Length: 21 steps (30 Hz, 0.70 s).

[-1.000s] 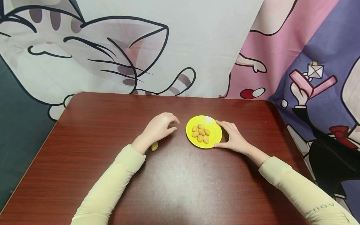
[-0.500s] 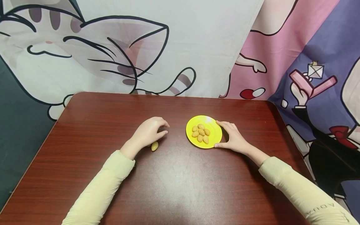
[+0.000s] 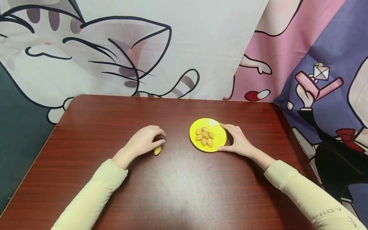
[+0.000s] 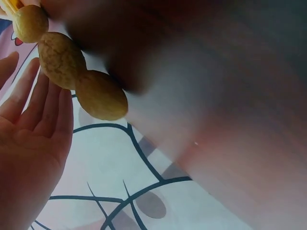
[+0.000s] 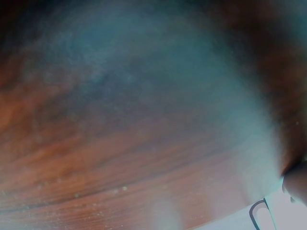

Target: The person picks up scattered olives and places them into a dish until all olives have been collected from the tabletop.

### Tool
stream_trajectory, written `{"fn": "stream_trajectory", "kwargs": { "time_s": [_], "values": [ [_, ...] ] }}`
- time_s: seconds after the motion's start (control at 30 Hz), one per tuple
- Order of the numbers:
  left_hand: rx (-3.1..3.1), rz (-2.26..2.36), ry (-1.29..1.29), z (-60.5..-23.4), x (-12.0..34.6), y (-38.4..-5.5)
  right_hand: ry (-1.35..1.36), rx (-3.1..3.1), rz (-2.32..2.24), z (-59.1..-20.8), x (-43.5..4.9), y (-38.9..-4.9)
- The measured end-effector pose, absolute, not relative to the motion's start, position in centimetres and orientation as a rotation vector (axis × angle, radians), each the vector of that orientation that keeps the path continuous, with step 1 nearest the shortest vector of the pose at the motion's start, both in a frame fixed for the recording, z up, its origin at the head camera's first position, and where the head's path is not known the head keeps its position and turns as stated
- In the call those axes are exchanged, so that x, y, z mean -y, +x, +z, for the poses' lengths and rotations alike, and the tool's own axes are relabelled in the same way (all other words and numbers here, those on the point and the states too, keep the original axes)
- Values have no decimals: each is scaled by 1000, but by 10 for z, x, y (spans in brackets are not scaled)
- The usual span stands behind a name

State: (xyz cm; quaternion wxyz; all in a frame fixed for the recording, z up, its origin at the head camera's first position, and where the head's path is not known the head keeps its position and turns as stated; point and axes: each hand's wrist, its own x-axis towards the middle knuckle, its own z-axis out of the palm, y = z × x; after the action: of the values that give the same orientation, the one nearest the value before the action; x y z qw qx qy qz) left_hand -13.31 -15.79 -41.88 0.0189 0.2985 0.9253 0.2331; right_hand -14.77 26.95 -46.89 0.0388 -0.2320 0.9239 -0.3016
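Observation:
In the head view my left hand (image 3: pixel 144 140) is low over the table, fingers loosely bent above the nuts. One oval tan nut (image 3: pixel 157 150) shows below its thumb; others are hidden under the hand. From the left wrist, a wrinkled nut (image 4: pixel 62 60) and a smoother nut (image 4: pixel 101 95) appear in a row with one more, beside fairly straight fingers (image 4: pixel 48 108). My right hand (image 3: pixel 238 140) holds the right rim of a round yellow plate (image 3: pixel 220 134), thumb at the near side and fingers at the far side. Several tan nuts (image 3: pixel 205 135) lie on the plate.
The brown wood-grain table (image 3: pixel 184 191) has rounded far corners. Behind it hangs a cloth backdrop (image 3: pixel 215 48) with cartoon cat drawings. A black object (image 3: pixel 336 172) stands beyond the table's right edge. The right wrist view mostly shows blurred tabletop (image 5: pixel 120 163).
My left hand has moved left and toward me, from near the plate to over the loose nuts. My right hand and the plate have stayed put.

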Motion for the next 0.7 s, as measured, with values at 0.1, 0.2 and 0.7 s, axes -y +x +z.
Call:
{"fn": "stream_trajectory", "kwargs": {
  "time_s": [0.1,0.2,0.7],
  "values": [
    [-2864,729,947,-421,162,-131,-712,-2831,-927,-469,-269,-148],
    [-2853,731,966,-423,166,-130,-708,-2830,-925,-469,-269,-148],
    [-2787,724,1024,-426,180,-122,-708,-2829,-920,-469,-270,-148]
  ]
}}
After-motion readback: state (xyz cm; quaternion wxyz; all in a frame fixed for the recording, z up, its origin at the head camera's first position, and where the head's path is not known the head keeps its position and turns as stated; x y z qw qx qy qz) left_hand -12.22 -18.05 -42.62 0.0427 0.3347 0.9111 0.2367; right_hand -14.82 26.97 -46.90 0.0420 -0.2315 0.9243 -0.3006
